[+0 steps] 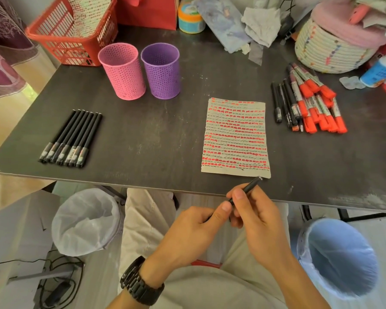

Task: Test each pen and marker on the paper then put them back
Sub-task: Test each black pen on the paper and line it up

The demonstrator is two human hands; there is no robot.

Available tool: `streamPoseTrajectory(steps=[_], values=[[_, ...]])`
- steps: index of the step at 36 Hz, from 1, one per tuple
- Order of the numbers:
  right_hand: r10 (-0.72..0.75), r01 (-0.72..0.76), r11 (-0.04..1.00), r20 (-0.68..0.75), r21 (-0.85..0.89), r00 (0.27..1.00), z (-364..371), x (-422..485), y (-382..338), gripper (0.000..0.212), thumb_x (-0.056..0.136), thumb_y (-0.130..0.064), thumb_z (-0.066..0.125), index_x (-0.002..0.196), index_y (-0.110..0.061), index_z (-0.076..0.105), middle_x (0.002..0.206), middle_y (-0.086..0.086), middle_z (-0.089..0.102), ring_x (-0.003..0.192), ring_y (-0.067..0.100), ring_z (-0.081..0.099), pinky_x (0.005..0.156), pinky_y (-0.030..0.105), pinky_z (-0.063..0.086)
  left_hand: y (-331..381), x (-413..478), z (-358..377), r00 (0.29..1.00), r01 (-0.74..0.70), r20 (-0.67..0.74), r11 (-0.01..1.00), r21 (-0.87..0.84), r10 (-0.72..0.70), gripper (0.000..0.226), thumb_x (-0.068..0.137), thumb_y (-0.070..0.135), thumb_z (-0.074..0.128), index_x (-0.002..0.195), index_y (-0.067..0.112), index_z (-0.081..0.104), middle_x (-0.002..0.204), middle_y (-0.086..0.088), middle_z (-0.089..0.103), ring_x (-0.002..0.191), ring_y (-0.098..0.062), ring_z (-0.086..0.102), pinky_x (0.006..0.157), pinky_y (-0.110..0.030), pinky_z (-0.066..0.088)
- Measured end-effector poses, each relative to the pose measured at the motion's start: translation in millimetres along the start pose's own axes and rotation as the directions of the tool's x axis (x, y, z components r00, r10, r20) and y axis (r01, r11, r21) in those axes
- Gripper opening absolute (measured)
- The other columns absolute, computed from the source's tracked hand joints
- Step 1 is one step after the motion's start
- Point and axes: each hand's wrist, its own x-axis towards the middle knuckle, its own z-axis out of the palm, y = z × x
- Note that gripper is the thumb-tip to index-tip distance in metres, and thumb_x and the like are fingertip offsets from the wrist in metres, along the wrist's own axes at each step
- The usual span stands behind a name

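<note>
Black pen (246,190) held in both hands, just off the near edge of the tabletop (165,130).

Right hand (257,221) fingers (239,195) pinch the barrel; left hand (191,233) fingers curl around its lower end, thumb pressed on it. The pen's upper end points up and away from the fingers, just touching the near right corner of the paper (235,136), which is filled with red and black marks. Far left of the fingers lies a row of black pens (73,137); beyond them, left, stand a pink cup (122,70) and a purple cup (161,70). Beyond the fingers to the right is a heap of red markers (314,101) and black pens.
</note>
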Motion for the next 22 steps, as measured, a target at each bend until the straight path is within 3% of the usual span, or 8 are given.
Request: streamPoseTrajectory(steps=[5,8,12,14,16,19,22], values=[[-0.010,0.010,1.000,-0.004,0.018,1.000,-0.8,1.1,-3.1,0.021,0.094,-0.049,0.052,0.089,-0.035,0.066,0.068,-0.009,0.063,0.060,0.008,0.059,0.057,0.017,0.049,7.4,1.4,-4.6,0.993,0.047,0.110,0.991,-0.122,-0.033,0.062,0.088,0.079,0.042,0.045,0.035,0.049,0.053,0.006,0.024,0.051,-0.012,0.022,0.050,-0.025,0.020],[-0.033,0.033,0.999,0.014,0.019,0.999,-1.2,1.4,-4.6,0.021,0.095,-0.047,0.051,0.088,-0.032,0.065,0.067,-0.008,0.061,0.059,0.010,0.057,0.057,0.019,0.048,10.7,1.7,-7.7,0.973,0.156,0.208,0.955,-0.251,-0.104,0.062,0.085,0.078,0.047,0.045,0.031,0.041,0.050,0.010,0.025,0.047,-0.010,0.021,0.048,-0.019,0.021],[-0.060,0.061,0.998,0.075,-0.014,0.995,-3.0,1.3,-8.8,0.022,0.098,-0.045,0.049,0.087,-0.032,0.063,0.070,-0.007,0.062,0.060,0.008,0.057,0.060,0.017,0.048,9.1,-6.4,-11.2,0.867,0.413,0.469,0.769,-0.488,-0.168,0.068,0.077,0.077,0.061,0.064,0.022,0.024,0.050,0.010,0.018,0.045,-0.009,0.013,0.042,-0.020,0.014],[-0.052,0.054,0.998,0.104,-0.015,0.993,-4.5,2.3,-11.4,0.022,0.097,-0.046,0.050,0.087,-0.031,0.063,0.069,-0.008,0.061,0.061,0.008,0.057,0.061,0.018,0.048,7.1,-11.3,-10.5,0.824,0.484,0.539,0.712,-0.508,-0.176,0.071,0.073,0.080,0.064,0.060,0.023,0.024,0.050,0.010,0.017,0.045,-0.010,0.013,0.043,-0.021,0.014],[-0.045,0.046,0.999,0.096,-0.005,0.994,-4.4,5.5,-14.3,0.023,0.096,-0.046,0.052,0.085,-0.030,0.064,0.066,-0.010,0.059,0.058,0.011,0.057,0.059,0.020,0.048,5.8,-13.7,-9.9,0.833,0.465,0.530,0.722,-0.512,-0.160,0.070,0.072,0.082,0.064,0.055,0.026,0.026,0.051,0.009,0.016,0.047,-0.011,0.013,0.045,-0.023,0.014],[-0.030,0.031,0.997,-0.024,0.071,0.999,-6.5,15.6,-19.6,0.023,0.098,-0.039,0.056,0.079,-0.028,0.065,0.056,-0.009,0.053,0.050,0.013,0.053,0.053,0.024,0.046,5.9,-12.7,-15.3,0.886,0.351,0.448,0.804,-0.479,-0.119,0.066,0.074,0.080,0.064,0.062,0.025,0.030,0.060,0.006,0.018,0.052,-0.011,0.014,0.048,-0.024,0.013],[0.036,0.012,0.971,-0.195,0.238,0.980,-16.4,29.8,-26.4,0.028,0.096,-0.039,0.060,0.071,-0.027,0.061,0.054,-0.007,0.045,0.044,0.015,0.046,0.047,0.025,0.040,8.4,-9.8,-26.3,0.916,0.276,0.387,0.868,-0.414,-0.107,0.038,0.086,0.054,0.070,0.070,0.026,0.049,0.064,0.008,0.027,0.053,-0.008,0.023,0.049,-0.018,0.021]])
